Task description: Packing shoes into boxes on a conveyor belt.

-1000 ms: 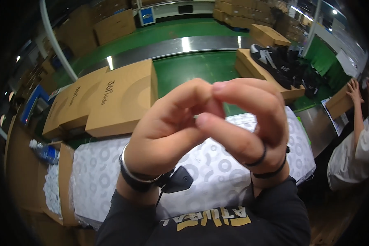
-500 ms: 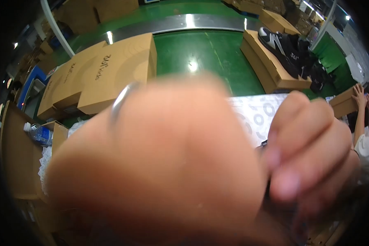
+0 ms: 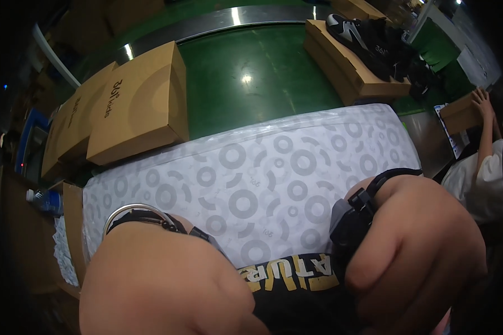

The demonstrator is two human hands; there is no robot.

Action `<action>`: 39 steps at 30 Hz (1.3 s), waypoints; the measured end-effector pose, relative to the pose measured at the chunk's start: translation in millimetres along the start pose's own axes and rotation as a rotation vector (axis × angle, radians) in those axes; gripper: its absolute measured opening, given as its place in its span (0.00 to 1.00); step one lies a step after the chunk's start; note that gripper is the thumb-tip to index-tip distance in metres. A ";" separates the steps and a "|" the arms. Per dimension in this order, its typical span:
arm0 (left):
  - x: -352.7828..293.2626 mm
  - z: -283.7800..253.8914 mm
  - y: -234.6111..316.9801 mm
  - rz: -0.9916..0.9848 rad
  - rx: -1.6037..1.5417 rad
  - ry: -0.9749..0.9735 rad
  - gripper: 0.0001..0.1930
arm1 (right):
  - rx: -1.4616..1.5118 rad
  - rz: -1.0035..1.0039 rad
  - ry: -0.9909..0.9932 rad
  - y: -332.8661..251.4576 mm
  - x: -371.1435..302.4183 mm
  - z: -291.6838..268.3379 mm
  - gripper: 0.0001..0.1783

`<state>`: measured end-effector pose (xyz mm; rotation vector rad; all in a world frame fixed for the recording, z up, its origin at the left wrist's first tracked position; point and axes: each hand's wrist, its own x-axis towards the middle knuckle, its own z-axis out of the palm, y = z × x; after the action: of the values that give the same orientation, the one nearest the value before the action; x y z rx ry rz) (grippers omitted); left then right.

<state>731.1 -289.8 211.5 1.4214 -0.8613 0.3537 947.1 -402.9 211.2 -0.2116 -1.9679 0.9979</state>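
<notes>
My left hand [image 3: 167, 279] is close to the camera at the lower left, its back toward me and its fingers hidden. A silver bangle [image 3: 137, 207] and a black strap circle that wrist. At the lower right, my right hand [image 3: 425, 245] has its fingers curled under in shadow; whether they hold anything is hidden. A black device [image 3: 352, 220] is strapped to the right wrist. Beyond both hands lies a broad stack of white wrapping paper [image 3: 243, 204] with grey rings. Between the hands shows a black shirt [image 3: 302, 301] with yellow and white lettering.
Brown shoe boxes [image 3: 145, 103] stand at the far left. Black and grey shoes [image 3: 363, 44] rest on another box [image 3: 341, 67] at the far right. A water bottle [image 3: 44, 201] stands by a carton at left. At right, another person's hand [image 3: 482, 103] touches a box.
Both hands have drawn back toward the lower edge and apart, the left from the middle of the view. The white paper and the shirt now show between them.
</notes>
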 end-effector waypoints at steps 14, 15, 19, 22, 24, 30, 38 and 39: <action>-16.7 -12.9 -2.6 -0.015 -0.015 -0.155 0.09 | -0.017 -0.004 0.156 -18.8 -48.5 -11.8 0.10; -26.9 -8.9 6.3 -0.010 -0.003 -0.148 0.09 | -0.024 -0.008 0.163 -21.1 -57.4 -14.6 0.10; -27.7 -3.0 5.1 0.001 0.063 -0.115 0.08 | -0.046 -0.036 0.175 -5.0 -44.0 -17.7 0.10; -22.0 -4.0 1.7 0.014 0.107 -0.092 0.08 | -0.065 -0.052 0.188 -7.3 -45.3 -16.5 0.10; -17.7 -4.7 -1.4 0.023 0.133 -0.079 0.08 | -0.081 -0.061 0.199 -19.5 -58.6 -13.4 0.10; -23.1 -7.4 -3.6 0.052 0.214 -0.045 0.08 | -0.133 -0.089 0.231 -21.6 -69.1 -14.5 0.10; -50.1 -7.2 -4.4 0.126 0.302 0.038 0.08 | -0.192 -0.077 0.259 -50.0 -101.4 -12.9 0.10; -49.7 -7.4 -6.9 0.135 0.317 0.049 0.08 | -0.199 -0.078 0.259 -53.5 -105.5 -15.2 0.10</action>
<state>705.2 -270.3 172.5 1.6413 -0.8908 0.6476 1032.8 -481.9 186.2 -0.3542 -1.8208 0.6870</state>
